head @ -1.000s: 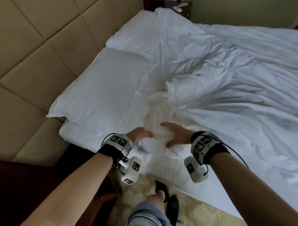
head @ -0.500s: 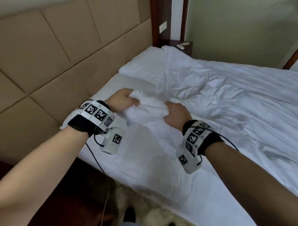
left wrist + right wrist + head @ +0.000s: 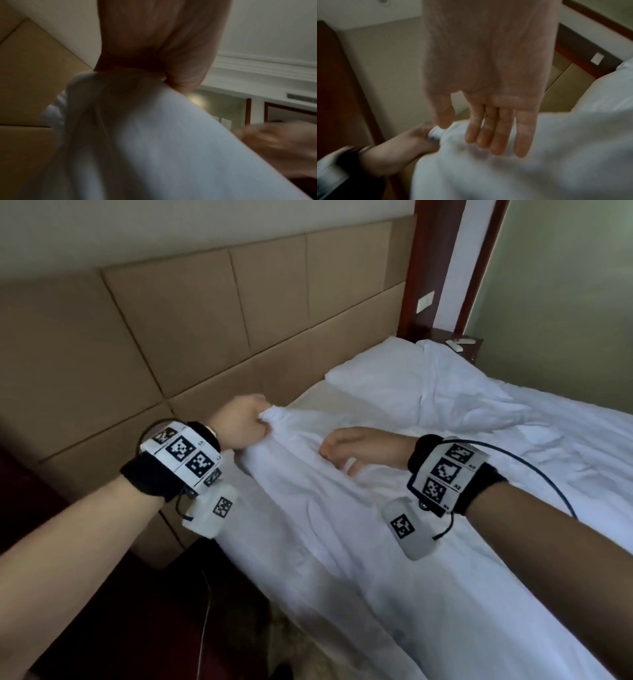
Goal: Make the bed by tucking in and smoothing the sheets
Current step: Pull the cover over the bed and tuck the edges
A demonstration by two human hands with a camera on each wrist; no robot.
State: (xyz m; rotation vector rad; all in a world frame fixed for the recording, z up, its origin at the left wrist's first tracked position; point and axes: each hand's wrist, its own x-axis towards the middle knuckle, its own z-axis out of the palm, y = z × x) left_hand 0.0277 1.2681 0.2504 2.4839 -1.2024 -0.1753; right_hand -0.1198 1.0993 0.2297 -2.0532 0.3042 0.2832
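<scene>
- Sheet (image 3: 308, 508): a bunched corner is held raised near the headboard (image 3: 171, 337); the cloth runs down and away from the fingers toward the bed edge.
- Left hand (image 3: 239, 424): fingers are curled tight on that corner; it is the nearer hand.
- Right hand (image 3: 356, 446): it is poised just beside the ridge, fingers relaxed, nothing gripped.

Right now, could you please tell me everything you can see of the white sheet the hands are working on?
The white sheet looks like thin, soft cotton, creased and rumpled. Its corner is bunched in the left hand, which grips it and holds it raised near the tan padded headboard. From there it slopes down and drapes over the near bed edge. The right hand lies on it with fingers nearly straight in the wrist view; no clear grip shows. Further right it spreads wrinkled across the mattress.
</scene>
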